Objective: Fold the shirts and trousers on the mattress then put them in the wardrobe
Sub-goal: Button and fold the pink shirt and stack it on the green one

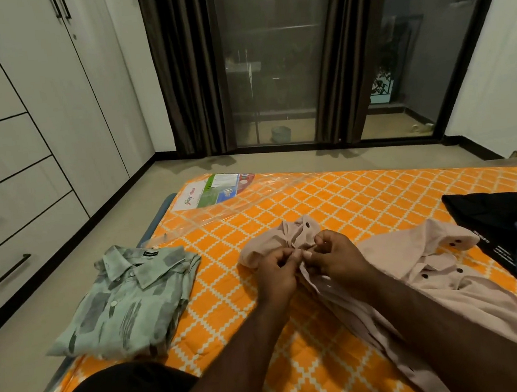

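Observation:
A beige shirt (423,261) with dark buttons lies unfolded across the orange patterned mattress (229,294). My left hand (275,274) and my right hand (334,258) meet at its front placket just below the collar, both pinching the fabric there. A folded pale green patterned shirt (125,302) lies at the mattress's left edge. Dark and navy garments (516,232) are heaped at the right edge.
A white wardrobe (20,125) with closed doors and drawers fills the left wall. Bare floor runs between it and the mattress. Dark curtains and glass doors (272,66) stand at the far end. Loose clear plastic wrap with a label (218,187) covers the mattress's far corner.

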Motion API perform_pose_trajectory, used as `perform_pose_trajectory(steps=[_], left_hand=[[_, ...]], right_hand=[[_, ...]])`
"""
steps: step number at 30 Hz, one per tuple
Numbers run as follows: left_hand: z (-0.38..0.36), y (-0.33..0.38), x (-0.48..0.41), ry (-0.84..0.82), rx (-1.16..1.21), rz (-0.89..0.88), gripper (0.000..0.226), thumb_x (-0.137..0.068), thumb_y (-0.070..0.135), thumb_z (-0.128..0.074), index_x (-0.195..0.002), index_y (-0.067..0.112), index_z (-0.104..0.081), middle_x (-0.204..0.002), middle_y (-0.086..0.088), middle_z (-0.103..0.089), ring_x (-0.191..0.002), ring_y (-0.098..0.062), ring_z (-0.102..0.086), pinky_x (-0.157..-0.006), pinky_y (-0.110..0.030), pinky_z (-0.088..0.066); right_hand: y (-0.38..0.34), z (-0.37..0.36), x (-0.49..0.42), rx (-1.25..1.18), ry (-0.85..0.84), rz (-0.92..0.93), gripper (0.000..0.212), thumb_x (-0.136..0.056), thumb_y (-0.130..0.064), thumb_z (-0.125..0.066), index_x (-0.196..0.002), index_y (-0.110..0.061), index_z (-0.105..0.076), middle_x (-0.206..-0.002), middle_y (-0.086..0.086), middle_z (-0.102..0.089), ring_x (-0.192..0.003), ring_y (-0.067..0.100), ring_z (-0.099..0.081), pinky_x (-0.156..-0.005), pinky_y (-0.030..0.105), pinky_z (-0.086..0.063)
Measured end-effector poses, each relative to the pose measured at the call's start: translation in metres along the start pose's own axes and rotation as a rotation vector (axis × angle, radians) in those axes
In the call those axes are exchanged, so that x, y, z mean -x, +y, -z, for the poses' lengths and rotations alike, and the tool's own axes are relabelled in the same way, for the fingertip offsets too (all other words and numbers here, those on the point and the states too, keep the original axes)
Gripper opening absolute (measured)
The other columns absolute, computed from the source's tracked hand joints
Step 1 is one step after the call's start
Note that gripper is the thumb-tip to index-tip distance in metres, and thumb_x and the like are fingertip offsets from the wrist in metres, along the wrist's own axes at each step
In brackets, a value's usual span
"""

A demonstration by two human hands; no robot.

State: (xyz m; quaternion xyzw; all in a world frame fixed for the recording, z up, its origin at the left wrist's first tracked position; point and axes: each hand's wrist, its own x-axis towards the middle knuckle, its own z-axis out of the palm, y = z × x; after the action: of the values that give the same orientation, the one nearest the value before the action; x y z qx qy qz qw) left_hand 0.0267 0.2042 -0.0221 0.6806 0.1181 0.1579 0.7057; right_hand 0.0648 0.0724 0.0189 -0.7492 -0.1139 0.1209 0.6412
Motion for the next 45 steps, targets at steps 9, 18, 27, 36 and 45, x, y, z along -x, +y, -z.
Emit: perform_pose_trajectory(steps=[9,18,27,36,45], left_hand=[[-0.007,-0.029,0.005,-0.12,-0.135,0.214,0.023,-0.097,0.003,-0.052,-0.107,0.017,-0.067,-0.106,-0.01,-0.073,-0.098,-0.032,-0.068,-0.077,-0.042,-0.054],[-0.009,-0.029,0.011,-0.187,-0.436,0.024,0.027,-0.087,0.016,-0.068,-0.113,0.023,-0.07,-0.105,0.007,-0.073,-0.09,-0.008,-0.064,-0.066,-0.016,-0.045],[-0.004,-0.031,0.007,-0.095,-0.471,0.028,0.015,-0.083,0.004,-0.062,-0.091,0.01,-0.073,-0.085,-0.001,-0.073,-0.079,-0.017,-0.067,-0.065,-0.041,-0.056],[-0.001,0.003,0.006,0.175,-0.278,-0.23,0.008,-0.101,0.014,-0.058,-0.099,0.014,-0.066,-0.08,0.012,-0.061,-0.071,0.003,-0.055,-0.062,-0.026,-0.04],[0.013,0.074,0.0,0.153,-0.705,-0.517,0.02,-0.098,0.009,-0.052,-0.095,0.022,-0.067,-0.08,0.005,-0.065,-0.072,-0.01,-0.061,-0.061,-0.024,-0.045]], right_hand=[[-0.006,0.005,-0.002,-0.286,0.009,-0.164,0.028,-0.1,0.008,-0.054,-0.083,-0.012,-0.043,-0.071,0.009,-0.053,-0.06,0.016,-0.055,-0.056,0.026,-0.054],[-0.016,0.001,0.003,0.418,0.061,0.047,0.026,-0.094,-0.006,-0.066,-0.081,-0.013,-0.044,-0.073,0.008,-0.058,-0.067,0.024,-0.059,-0.059,0.038,-0.045],[-0.033,-0.003,0.033,1.477,-0.294,-0.139,0.037,-0.098,-0.039,-0.062,-0.127,-0.016,-0.062,-0.129,0.006,-0.062,-0.12,0.025,-0.06,-0.089,0.031,-0.045],[-0.013,0.018,0.002,0.924,0.056,0.038,0.027,-0.089,-0.025,-0.065,-0.065,-0.016,-0.057,-0.07,0.007,-0.06,-0.077,0.031,-0.062,-0.062,0.034,-0.037],[-0.039,0.014,-0.004,0.595,0.333,0.316,0.029,-0.09,-0.041,-0.069,-0.077,-0.016,-0.075,-0.071,-0.001,-0.071,-0.07,0.017,-0.066,-0.066,0.033,-0.049]])
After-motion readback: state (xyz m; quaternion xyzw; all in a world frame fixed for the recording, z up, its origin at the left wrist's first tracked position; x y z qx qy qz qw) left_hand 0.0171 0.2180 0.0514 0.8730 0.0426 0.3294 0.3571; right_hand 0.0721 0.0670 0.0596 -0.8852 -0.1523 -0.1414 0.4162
